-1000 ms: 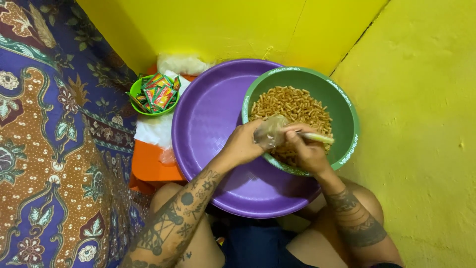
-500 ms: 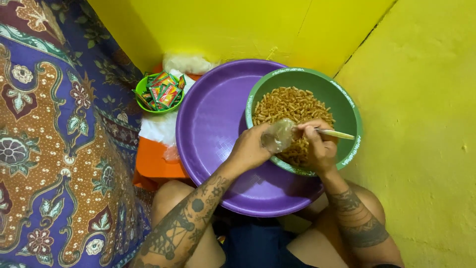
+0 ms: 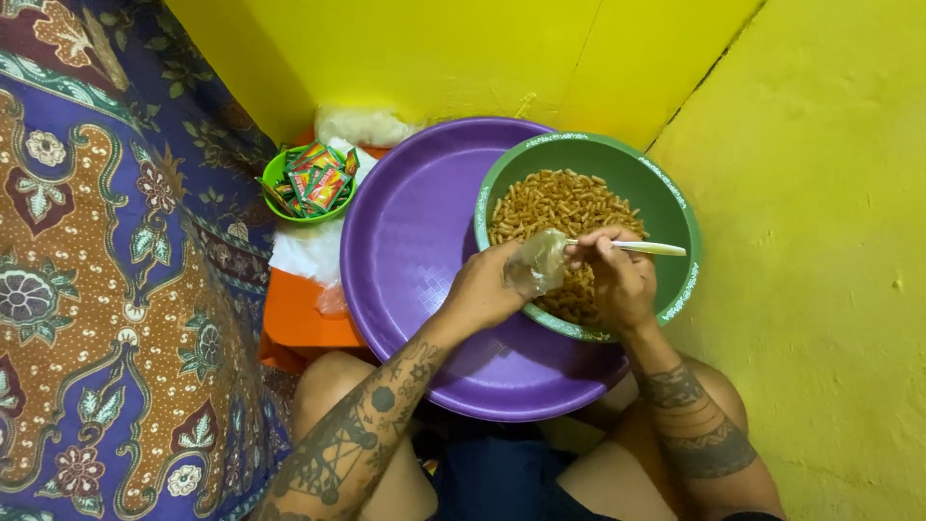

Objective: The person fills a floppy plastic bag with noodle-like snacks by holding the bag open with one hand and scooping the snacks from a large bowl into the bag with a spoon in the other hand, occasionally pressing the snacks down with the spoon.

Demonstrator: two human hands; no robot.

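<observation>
A patterned cloth (image 3: 87,289) is seen at far left. A small green bowl (image 3: 275,188) of sachets (image 3: 316,178) sits beside the purple basin (image 3: 405,251). A small clear bag (image 3: 536,262) is pinched shut-fisted in the left hand (image 3: 487,289), over the green bowl's (image 3: 675,207) near rim. A spoon (image 3: 641,248) is gripped in the closed right hand (image 3: 622,285), above the snacks (image 3: 564,207). Risk: with the bag mouth narrow and limp, pieces could be spilled into the basin.

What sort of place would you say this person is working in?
Probably a corner of a home, with the person seated low: painted yellow walls, a patterned cloth alongside, and a purple basin and green bowl by the knees.
</observation>
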